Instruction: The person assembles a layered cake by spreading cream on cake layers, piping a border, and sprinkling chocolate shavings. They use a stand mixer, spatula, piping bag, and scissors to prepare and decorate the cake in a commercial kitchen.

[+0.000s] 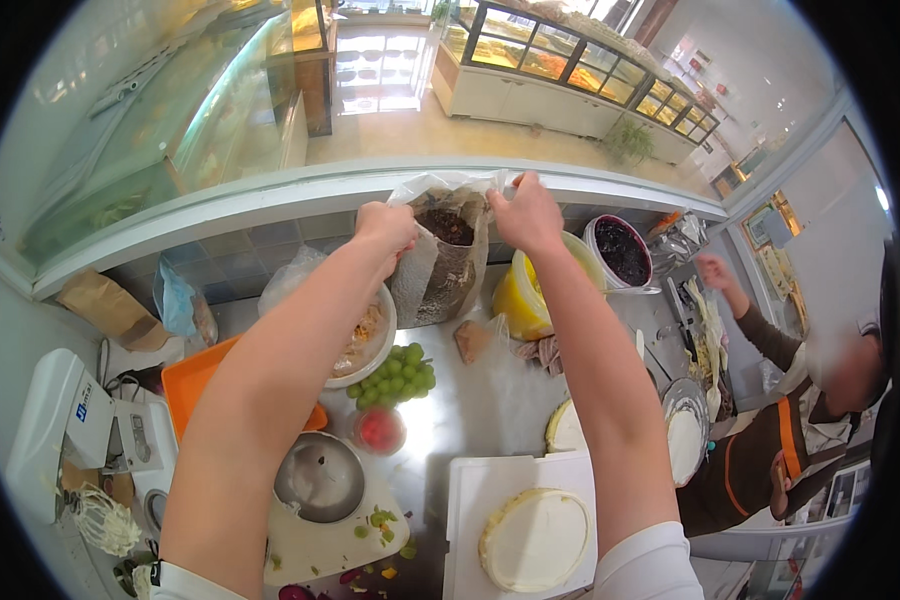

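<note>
My left hand (pixel 387 231) grips the left edge of a clear plastic bag (pixel 439 281) with dark brown crumbly contents. The bag stands upright near the tiled wall with its mouth wide. My right hand (pixel 526 213) pinches the bag's right top edge. Right of the bag is a tub with yellow contents (pixel 519 300), partly behind my right forearm. A white tub (pixel 388 330) with a bagged food in it stands below my left hand, beside a bunch of green grapes (pixel 396 375). Nearer me, a round white-frosted cake (pixel 536 540) lies on a white board (pixel 461 517).
A tub of dark purple filling (pixel 622 251) stands at the back right. At right, a co-worker in a brown apron (pixel 750 465) works beside a frosted cake (pixel 686 439). A steel bowl (pixel 319 477), an orange tray (pixel 187 379) and a stand mixer (pixel 64 435) are at left.
</note>
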A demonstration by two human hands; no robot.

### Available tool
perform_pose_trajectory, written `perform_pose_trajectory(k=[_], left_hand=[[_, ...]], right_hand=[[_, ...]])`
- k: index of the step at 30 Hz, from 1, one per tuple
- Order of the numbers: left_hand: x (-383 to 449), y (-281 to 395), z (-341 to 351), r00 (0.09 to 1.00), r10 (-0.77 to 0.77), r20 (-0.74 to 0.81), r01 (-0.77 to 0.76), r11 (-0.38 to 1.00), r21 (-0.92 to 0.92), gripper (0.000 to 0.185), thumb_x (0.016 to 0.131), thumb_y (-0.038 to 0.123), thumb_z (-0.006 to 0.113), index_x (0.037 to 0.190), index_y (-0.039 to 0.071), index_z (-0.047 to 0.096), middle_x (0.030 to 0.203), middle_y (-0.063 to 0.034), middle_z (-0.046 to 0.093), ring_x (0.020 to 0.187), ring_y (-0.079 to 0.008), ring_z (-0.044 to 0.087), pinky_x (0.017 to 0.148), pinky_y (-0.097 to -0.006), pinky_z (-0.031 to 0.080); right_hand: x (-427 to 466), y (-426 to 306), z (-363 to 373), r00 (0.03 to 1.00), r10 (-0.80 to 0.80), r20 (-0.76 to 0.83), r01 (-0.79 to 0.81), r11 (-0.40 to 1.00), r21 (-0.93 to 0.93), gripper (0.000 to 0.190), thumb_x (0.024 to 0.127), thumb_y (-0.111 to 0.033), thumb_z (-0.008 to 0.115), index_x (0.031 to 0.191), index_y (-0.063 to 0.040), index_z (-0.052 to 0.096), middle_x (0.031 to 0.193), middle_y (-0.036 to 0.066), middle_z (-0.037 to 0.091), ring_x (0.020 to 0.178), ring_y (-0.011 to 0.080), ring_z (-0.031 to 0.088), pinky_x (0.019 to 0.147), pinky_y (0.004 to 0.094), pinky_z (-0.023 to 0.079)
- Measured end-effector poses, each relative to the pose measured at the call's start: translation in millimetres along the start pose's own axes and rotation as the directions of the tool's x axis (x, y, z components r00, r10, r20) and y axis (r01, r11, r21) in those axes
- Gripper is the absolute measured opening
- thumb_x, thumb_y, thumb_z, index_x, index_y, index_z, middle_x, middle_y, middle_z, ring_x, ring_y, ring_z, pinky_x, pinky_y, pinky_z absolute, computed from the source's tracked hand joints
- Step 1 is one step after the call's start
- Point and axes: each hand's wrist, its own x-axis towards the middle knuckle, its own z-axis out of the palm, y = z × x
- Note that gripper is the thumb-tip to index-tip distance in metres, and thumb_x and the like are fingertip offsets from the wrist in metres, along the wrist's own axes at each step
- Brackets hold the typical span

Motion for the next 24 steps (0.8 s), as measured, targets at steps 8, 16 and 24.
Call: perform_pose_trajectory(k=[8,16,24], left_hand=[[5,-12,7,0.987,0.122,0.107,-0.134,0.985,0.109,0.021,0.09,0.017,0.058,0.076,0.002,0.063,0.063,-0.0057,0.058,0.051,-0.0154,0.053,0.045,-0.0347,0.035],[-11,-14,3,0.989,0.108,0.105,-0.124,0.981,0.15,0.018,0.097,0.02,0.057,0.083,0.009,0.059,0.064,0.0007,0.057,0.048,-0.0094,0.05,0.043,-0.0261,0.035],[-14,-15,9,0.985,0.075,0.155,-0.096,0.987,0.132,0.019,0.099,0.022,0.057,0.084,0.01,0.06,0.066,0.0003,0.059,0.051,-0.0087,0.052,0.045,-0.0258,0.039]], right_hand=[[24,-31,21,0.762,-0.487,0.426,0.48,0.867,0.133,0.024,0.083,-0.008,0.058,0.096,0.0,0.077,0.104,0.025,0.073,0.101,0.0371,0.07,0.09,0.0445,0.055],[22,-59,67,0.645,0.046,0.763,0.17,0.965,-0.202,0.051,0.085,-0.035,0.069,0.129,-0.011,0.069,0.135,0.016,0.064,0.125,0.0302,0.062,0.102,0.0424,0.052],[14,-38,86,0.79,0.047,0.612,0.008,0.996,-0.086,0.058,0.081,-0.032,0.074,0.132,-0.006,0.066,0.135,0.019,0.065,0.126,0.0307,0.063,0.104,0.0418,0.051]])
